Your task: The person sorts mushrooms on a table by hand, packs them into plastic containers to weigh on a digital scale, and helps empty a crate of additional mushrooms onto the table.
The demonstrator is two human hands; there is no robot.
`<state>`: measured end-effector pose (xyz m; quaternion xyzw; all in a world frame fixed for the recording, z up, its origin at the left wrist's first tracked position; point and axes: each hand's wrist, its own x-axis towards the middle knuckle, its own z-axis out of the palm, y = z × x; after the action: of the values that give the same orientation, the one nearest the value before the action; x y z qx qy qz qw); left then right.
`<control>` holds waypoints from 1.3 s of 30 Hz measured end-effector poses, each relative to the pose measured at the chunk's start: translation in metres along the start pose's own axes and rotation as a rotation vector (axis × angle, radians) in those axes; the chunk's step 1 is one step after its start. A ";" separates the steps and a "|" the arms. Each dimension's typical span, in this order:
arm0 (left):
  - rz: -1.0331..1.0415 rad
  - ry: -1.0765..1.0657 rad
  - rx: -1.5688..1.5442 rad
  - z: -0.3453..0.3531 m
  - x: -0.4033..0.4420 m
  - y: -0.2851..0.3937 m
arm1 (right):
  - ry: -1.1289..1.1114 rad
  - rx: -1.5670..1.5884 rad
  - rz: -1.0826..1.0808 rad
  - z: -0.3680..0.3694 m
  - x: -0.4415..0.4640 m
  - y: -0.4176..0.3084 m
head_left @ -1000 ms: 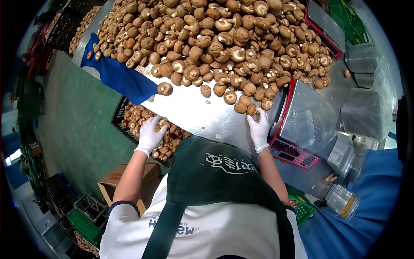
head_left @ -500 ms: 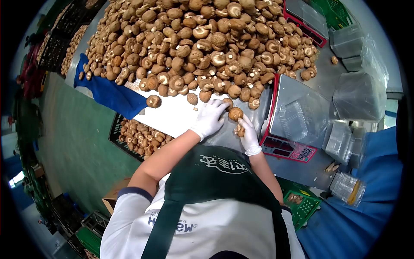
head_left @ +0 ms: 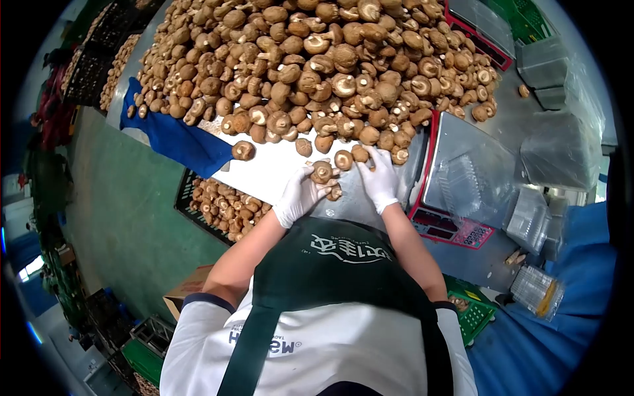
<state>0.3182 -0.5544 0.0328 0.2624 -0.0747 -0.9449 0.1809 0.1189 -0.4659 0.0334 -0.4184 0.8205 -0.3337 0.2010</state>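
Observation:
My left hand (head_left: pixel 297 199), in a white glove, is closed on a shiitake mushroom (head_left: pixel 321 172) with its pale underside turned up. A second, smaller mushroom (head_left: pixel 334 192) shows by its fingertips. My right hand (head_left: pixel 380 181), gloved too, reaches forward with thumb and fingers apart beside a brown mushroom (head_left: pixel 360 153); whether it touches this one is hard to tell. Just left of that lies another mushroom (head_left: pixel 343 159) on the white board (head_left: pixel 263 173). Beyond both hands rises a large heap of shiitake mushrooms (head_left: pixel 310 79).
A red-edged scale (head_left: pixel 465 165) with a clear plastic tray (head_left: pixel 460 185) stands right of my right hand. Stacked clear containers (head_left: pixel 555 148) are farther right. A blue cloth (head_left: pixel 178 142) hangs over the left table edge, above a black crate of mushrooms (head_left: pixel 228 208).
My left hand has drawn back and now holds mushrooms. My right hand, earlier holding mushrooms near the table's front, has moved forward toward the heap and no longer has them.

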 end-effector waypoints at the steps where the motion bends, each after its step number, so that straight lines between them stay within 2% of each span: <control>1: -0.010 -0.017 -0.066 0.001 -0.001 0.003 | 0.024 0.089 -0.029 0.006 0.004 0.008; 2: -0.020 -0.034 -0.135 0.003 -0.002 0.003 | 0.044 0.175 -0.057 0.011 0.007 0.018; 3: -0.032 -0.057 -0.162 0.002 -0.003 0.004 | 0.034 0.281 0.032 0.011 0.006 0.018; 4: -0.033 -0.052 -0.175 0.001 -0.004 0.004 | -0.059 0.528 0.192 0.012 0.005 0.022; 6: -0.047 -0.050 -0.201 0.005 -0.003 0.003 | -0.266 0.791 0.443 -0.002 -0.002 0.024; 10: -0.021 0.073 -0.125 0.022 -0.007 0.005 | -0.351 1.098 0.455 -0.017 -0.021 0.013; 16: -0.069 -0.092 -0.116 0.029 -0.008 0.006 | -0.388 1.326 0.445 -0.026 -0.036 -0.002; 19: -0.048 -0.077 -0.112 0.039 -0.007 0.005 | -0.377 1.150 0.339 -0.027 -0.038 0.001; 22: -0.051 -0.073 -0.141 0.028 -0.005 0.001 | -0.194 0.860 0.415 -0.028 -0.040 -0.010; 23: -0.018 -0.008 -0.084 0.022 -0.005 -0.001 | -0.165 0.804 0.372 -0.022 -0.041 0.002; 26: 0.136 0.111 0.110 0.011 -0.011 0.001 | -0.023 0.199 0.084 -0.009 -0.046 0.030; 27: 0.131 0.230 0.143 0.006 -0.017 0.002 | -0.063 0.130 0.095 -0.017 -0.047 0.022; 29: 0.176 0.413 0.251 -0.005 -0.018 0.003 | -0.089 0.091 0.049 -0.016 -0.050 0.023; 31: 0.121 0.404 0.564 -0.020 -0.024 0.010 | -0.036 0.040 -0.026 -0.010 -0.047 0.024; 33: 0.202 0.446 0.468 -0.021 -0.023 -0.003 | 0.038 0.055 -0.103 -0.006 -0.041 0.013; 36: 0.176 0.475 0.595 -0.045 -0.011 -0.018 | 0.020 0.111 -0.162 -0.006 -0.027 -0.027; 38: 0.108 0.325 0.519 -0.061 -0.001 -0.022 | 0.001 0.136 -0.265 0.004 -0.012 -0.053; 39: 0.120 0.313 0.495 -0.049 0.000 -0.018 | -0.088 0.149 -0.226 -0.005 -0.009 -0.079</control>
<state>0.3379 -0.5398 -0.0129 0.4360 -0.2896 -0.8337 0.1761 0.1649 -0.4907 0.0936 -0.5061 0.7315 -0.3956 0.2287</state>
